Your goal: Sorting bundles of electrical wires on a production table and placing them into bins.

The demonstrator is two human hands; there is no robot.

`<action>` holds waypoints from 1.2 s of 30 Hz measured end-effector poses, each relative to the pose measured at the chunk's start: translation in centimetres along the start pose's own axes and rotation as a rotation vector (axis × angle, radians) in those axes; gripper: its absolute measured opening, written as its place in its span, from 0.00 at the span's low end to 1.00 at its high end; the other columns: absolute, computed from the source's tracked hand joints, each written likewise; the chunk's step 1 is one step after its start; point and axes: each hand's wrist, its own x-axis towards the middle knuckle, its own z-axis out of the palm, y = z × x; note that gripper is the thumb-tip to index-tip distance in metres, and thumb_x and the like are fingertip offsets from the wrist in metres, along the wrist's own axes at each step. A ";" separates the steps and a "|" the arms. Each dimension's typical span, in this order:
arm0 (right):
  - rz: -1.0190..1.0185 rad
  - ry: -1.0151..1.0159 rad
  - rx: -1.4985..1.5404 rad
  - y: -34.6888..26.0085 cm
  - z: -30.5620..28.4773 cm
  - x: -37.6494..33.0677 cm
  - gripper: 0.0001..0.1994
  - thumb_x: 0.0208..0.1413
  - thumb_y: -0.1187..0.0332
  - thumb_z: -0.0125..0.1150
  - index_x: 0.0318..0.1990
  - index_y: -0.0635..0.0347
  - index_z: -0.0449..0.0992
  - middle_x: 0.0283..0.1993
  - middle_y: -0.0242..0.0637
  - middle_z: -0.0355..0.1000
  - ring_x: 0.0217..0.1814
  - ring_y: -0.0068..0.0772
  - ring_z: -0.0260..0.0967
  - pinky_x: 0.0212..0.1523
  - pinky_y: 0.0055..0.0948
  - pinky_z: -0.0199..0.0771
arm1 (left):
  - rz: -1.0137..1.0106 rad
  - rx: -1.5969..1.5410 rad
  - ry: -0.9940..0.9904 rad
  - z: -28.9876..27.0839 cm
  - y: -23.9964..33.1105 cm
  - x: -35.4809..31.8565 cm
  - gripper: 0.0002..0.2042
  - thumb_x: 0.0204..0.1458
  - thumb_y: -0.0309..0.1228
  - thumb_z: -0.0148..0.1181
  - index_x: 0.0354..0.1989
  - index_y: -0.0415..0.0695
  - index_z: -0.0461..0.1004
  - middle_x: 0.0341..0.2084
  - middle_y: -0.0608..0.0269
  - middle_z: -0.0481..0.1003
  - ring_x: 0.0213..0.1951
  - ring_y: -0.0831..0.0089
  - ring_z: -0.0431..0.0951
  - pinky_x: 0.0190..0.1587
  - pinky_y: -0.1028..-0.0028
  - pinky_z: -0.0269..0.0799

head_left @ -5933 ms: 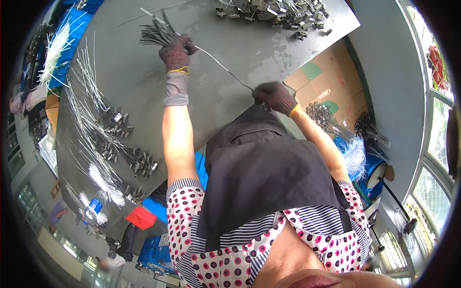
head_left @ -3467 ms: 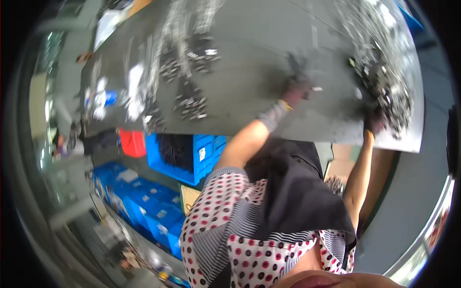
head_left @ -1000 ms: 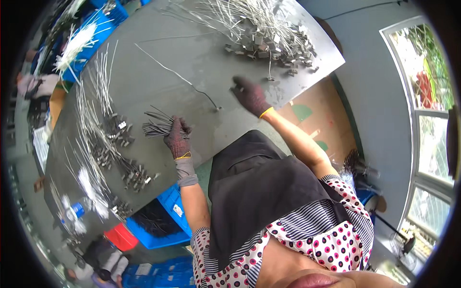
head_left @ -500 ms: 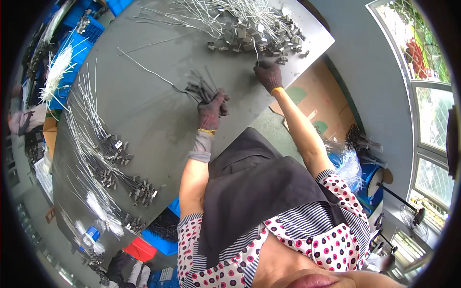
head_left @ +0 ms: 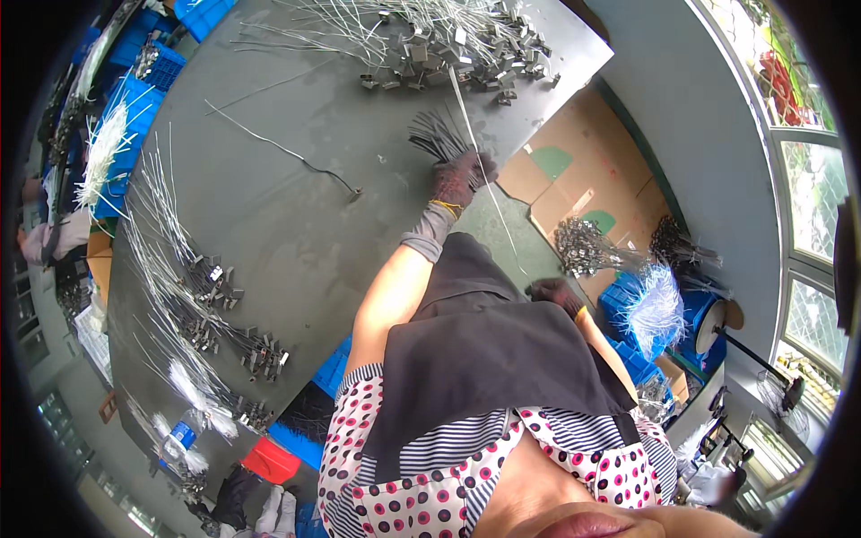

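Note:
My left hand (head_left: 462, 179), in a dark knit glove, is closed around a bundle of thin black strips (head_left: 436, 136) near the table's right edge. A long pale wire (head_left: 466, 112) runs from the far pile past this hand and over the table edge. Its lower end is close to my gloved right hand (head_left: 558, 294), which is beside my dark apron, off the table. The right fingers are partly hidden and blurred, and I cannot tell whether they touch the wire. A single wire (head_left: 278, 145) with a dark end lies on the table left of my left hand.
Wires with small metal clips form a large pile (head_left: 439, 54) at the far table edge. More wire bundles (head_left: 202, 296) lie along the left. Cardboard (head_left: 574, 170), blue bins (head_left: 641, 359) and a metal-ended bundle (head_left: 587, 247) are at the right. A red bin (head_left: 271, 460) stands below the table's near-left edge.
My left hand has moved right and slightly away with the black strips. My right hand has come back from the pile toward my body. The long wire now stretches out past the table edge.

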 end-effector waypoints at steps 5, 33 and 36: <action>0.069 0.228 0.016 7.7 0.0 -1.8 0.18 0.58 0.57 0.62 0.37 0.67 0.82 0.28 0.35 0.77 0.28 0.26 0.70 0.32 0.33 0.72 | 0.355 0.266 0.150 -1.9 4.7 0.1 0.10 0.60 0.32 0.58 0.43 0.37 0.75 0.34 0.53 0.79 0.37 0.58 0.81 0.47 0.53 0.81; 0.193 0.411 -0.197 -4.0 -0.2 2.0 0.25 0.51 0.49 0.66 0.27 0.69 0.81 0.22 0.44 0.76 0.24 0.34 0.72 0.31 0.36 0.71 | 0.470 -0.348 0.548 -5.4 17.5 -8.3 0.11 0.58 0.34 0.63 0.45 0.43 0.74 0.35 0.55 0.77 0.38 0.58 0.79 0.50 0.46 0.77; 0.206 0.492 -0.201 -1.8 -0.1 1.1 0.25 0.50 0.49 0.66 0.28 0.70 0.81 0.22 0.52 0.75 0.24 0.38 0.72 0.31 0.40 0.70 | 0.421 -0.390 0.643 -6.1 18.3 -9.0 0.14 0.58 0.33 0.63 0.47 0.39 0.73 0.37 0.52 0.77 0.36 0.57 0.80 0.44 0.49 0.82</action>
